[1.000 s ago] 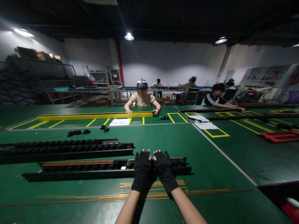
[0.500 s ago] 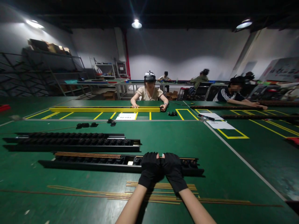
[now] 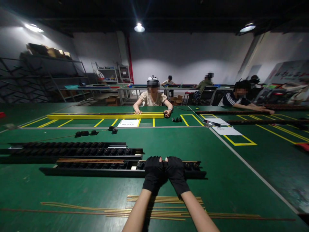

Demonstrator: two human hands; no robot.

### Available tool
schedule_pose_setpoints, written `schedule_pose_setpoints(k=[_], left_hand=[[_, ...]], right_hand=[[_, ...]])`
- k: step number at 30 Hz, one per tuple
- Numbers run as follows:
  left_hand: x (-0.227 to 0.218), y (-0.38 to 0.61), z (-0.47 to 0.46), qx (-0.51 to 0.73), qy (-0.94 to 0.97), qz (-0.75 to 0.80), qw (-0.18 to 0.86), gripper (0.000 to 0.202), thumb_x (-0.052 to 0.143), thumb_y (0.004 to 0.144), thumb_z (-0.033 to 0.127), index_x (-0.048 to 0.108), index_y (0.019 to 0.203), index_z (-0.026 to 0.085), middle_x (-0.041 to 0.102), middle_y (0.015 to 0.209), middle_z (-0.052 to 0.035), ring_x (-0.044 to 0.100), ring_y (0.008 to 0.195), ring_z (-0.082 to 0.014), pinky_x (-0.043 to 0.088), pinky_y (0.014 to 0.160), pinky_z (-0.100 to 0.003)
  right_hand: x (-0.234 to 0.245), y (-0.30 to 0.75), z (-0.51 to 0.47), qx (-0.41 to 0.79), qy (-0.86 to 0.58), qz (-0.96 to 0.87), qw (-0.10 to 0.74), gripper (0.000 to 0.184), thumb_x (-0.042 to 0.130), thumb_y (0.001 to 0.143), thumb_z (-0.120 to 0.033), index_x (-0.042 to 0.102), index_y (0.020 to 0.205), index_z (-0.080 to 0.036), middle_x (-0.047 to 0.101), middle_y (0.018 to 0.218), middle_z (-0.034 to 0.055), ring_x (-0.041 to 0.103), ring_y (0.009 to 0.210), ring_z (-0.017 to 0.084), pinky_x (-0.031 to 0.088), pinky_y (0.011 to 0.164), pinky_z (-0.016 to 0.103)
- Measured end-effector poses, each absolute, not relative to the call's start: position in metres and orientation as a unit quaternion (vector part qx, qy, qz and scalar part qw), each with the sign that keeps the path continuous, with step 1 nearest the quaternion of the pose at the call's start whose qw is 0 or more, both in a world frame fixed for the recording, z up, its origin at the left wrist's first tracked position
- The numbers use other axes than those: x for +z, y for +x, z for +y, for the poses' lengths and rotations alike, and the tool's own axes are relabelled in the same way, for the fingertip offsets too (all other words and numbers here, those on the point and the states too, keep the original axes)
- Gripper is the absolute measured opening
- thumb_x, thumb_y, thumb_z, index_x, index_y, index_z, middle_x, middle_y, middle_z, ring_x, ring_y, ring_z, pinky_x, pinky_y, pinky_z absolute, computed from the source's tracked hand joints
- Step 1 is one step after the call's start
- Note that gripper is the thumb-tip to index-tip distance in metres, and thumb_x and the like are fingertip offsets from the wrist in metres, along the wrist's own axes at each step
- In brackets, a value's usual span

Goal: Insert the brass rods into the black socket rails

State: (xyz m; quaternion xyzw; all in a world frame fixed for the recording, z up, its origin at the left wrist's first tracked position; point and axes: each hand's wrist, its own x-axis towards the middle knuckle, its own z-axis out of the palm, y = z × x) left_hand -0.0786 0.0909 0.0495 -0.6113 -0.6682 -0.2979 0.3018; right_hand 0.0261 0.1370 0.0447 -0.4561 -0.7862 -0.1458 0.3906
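A long black channel (image 3: 96,172) lies crosswise in front of me, with a row of black fittings inside and several copper-coloured rods (image 3: 90,161) along its left part. My left hand (image 3: 154,170), in a black fingerless glove, is closed over the channel right of its middle. Beside it, my right hand (image 3: 175,172), gloved alike, grips the same channel nearer its right end. The thumbs almost meet; the other fingers are largely hidden over the far side. A thin brass rod (image 3: 190,161) shows right of my right hand.
Loose brass rods (image 3: 166,199) lie on the green table (image 3: 72,190) under my forearms. Two more filled black channels (image 3: 91,157) sit behind, at left. Across the table a person (image 3: 152,96) holds a yellow bar (image 3: 103,116); another person (image 3: 238,96) works at right.
My hands and the near channel have shifted slightly away from me, closer to the channels behind; the gap to the loose rods is wider. The view has moved a little too.
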Motion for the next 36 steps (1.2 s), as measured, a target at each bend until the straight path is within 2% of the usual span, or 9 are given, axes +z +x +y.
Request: schedule_pose_setpoints(k=[4,6,9,12,16,19,23,28,36], left_hand=[[0.049,-0.080,0.093,-0.299,-0.608,-0.662,0.320,0.012,0.058,0.088,0.027,0.062,0.080,0.019,0.064,0.067,-0.0070,0.059,0.068,-0.0221,0.037,0.070,-0.038],[0.048,-0.080,0.094,-0.305,-0.601,-0.661,0.329,0.009,0.058,0.088,0.024,0.064,0.085,0.018,0.066,0.070,-0.0072,0.060,0.069,-0.0220,0.039,0.074,-0.038],[0.045,-0.081,0.097,-0.332,-0.580,-0.654,0.355,0.011,0.059,0.089,0.026,0.065,0.089,0.017,0.071,0.078,-0.0095,0.065,0.077,-0.0245,0.042,0.081,-0.041],[0.039,-0.080,0.100,-0.374,-0.553,-0.645,0.372,0.016,0.056,0.091,0.029,0.066,0.095,0.017,0.075,0.089,-0.0111,0.068,0.090,-0.0280,0.042,0.089,-0.045],[0.030,-0.074,0.103,-0.437,-0.527,-0.646,0.337,0.021,0.050,0.092,0.018,0.066,0.106,0.019,0.077,0.097,-0.0071,0.069,0.099,-0.0259,0.039,0.095,-0.044],[0.027,-0.068,0.103,-0.479,-0.526,-0.628,0.315,0.028,0.045,0.092,0.011,0.067,0.106,0.020,0.078,0.096,-0.0054,0.069,0.100,-0.0231,0.036,0.100,-0.043],[0.023,-0.064,0.102,-0.486,-0.537,-0.616,0.312,0.030,0.048,0.090,0.010,0.068,0.109,0.021,0.078,0.097,-0.0053,0.070,0.099,-0.0214,0.035,0.104,-0.042],[0.017,-0.064,0.099,-0.469,-0.545,-0.627,0.300,0.033,0.048,0.089,0.015,0.067,0.115,0.020,0.077,0.101,-0.0098,0.070,0.101,-0.0240,0.038,0.102,-0.044],[0.016,-0.066,0.098,-0.444,-0.554,-0.633,0.310,0.037,0.044,0.089,0.008,0.066,0.116,0.021,0.077,0.098,-0.0075,0.070,0.098,-0.0221,0.038,0.101,-0.043]], right_hand=[[0.041,0.025,0.138,-0.151,-0.453,-0.785,0.395,0.032,0.051,0.092,-0.027,0.059,0.062,-0.021,0.062,0.060,0.0035,0.054,0.061,0.018,0.030,0.071,0.032],[0.038,0.023,0.137,-0.156,-0.457,-0.780,0.398,0.031,0.048,0.094,-0.022,0.063,0.066,-0.021,0.065,0.063,0.0035,0.057,0.065,0.018,0.034,0.079,0.033],[0.033,0.019,0.136,-0.162,-0.465,-0.757,0.430,0.027,0.046,0.095,-0.018,0.071,0.084,-0.022,0.074,0.079,0.0038,0.066,0.087,0.021,0.033,0.102,0.041],[0.025,0.014,0.136,-0.153,-0.467,-0.723,0.485,0.026,0.048,0.095,-0.017,0.073,0.098,-0.024,0.078,0.092,0.0020,0.067,0.104,0.022,0.026,0.113,0.045],[0.012,0.013,0.138,-0.148,-0.465,-0.715,0.500,0.029,0.049,0.094,-0.018,0.072,0.110,-0.024,0.077,0.104,0.0032,0.068,0.110,0.022,0.027,0.115,0.045],[0.003,0.015,0.142,-0.164,-0.455,-0.731,0.482,0.032,0.049,0.092,-0.018,0.070,0.115,-0.024,0.077,0.107,0.0037,0.067,0.111,0.022,0.026,0.117,0.045],[-0.002,0.024,0.146,-0.191,-0.421,-0.749,0.475,0.034,0.048,0.091,-0.018,0.069,0.118,-0.023,0.076,0.112,0.0036,0.066,0.114,0.021,0.024,0.119,0.044],[-0.003,0.050,0.142,-0.213,-0.385,-0.796,0.415,0.043,0.043,0.093,-0.020,0.063,0.130,-0.025,0.069,0.128,0.0057,0.060,0.126,0.024,0.023,0.120,0.046],[-0.011,0.060,0.140,-0.206,-0.380,-0.794,0.428,0.043,0.036,0.097,-0.024,0.064,0.129,-0.021,0.070,0.125,0.0090,0.060,0.125,0.026,0.028,0.116,0.045]])
